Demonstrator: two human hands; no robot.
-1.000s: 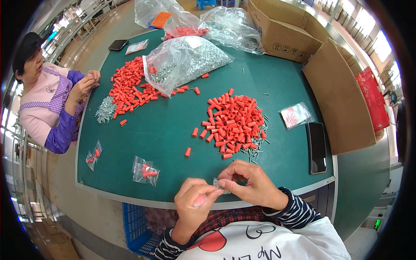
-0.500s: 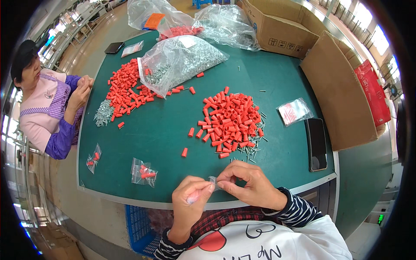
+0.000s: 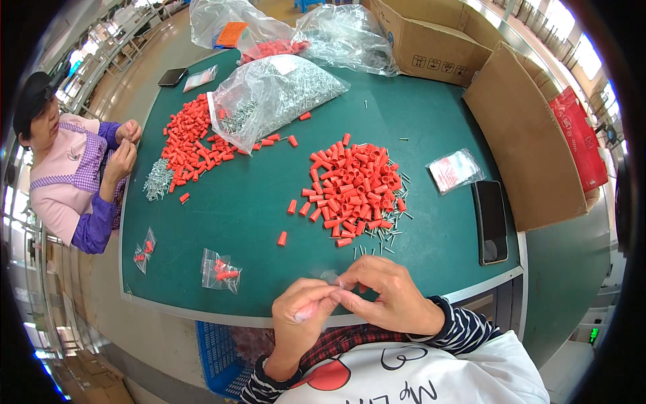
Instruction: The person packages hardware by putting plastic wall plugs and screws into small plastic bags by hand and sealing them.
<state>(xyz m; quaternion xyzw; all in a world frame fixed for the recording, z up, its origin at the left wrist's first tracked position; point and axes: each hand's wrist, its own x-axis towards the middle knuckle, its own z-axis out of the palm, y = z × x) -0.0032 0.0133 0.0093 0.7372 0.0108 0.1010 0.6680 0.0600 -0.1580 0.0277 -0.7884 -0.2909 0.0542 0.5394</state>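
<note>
Plastic bag (image 3: 331, 277) in the pinching grip of left hand (image 3: 300, 315) and right hand (image 3: 385, 294). Farther off, on the green surface (image 3: 232, 205), lots of red caps (image 3: 355, 183).

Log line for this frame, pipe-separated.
left hand: pinching small clear bag | right hand: pinching same bag | beyond hands: heap of red tapered caps, screws | left side: two bags holding caps

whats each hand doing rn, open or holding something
Left hand: closed on a clear bag, something pale in its grip too.
Right hand: closed, pinching the clear bag.
</note>
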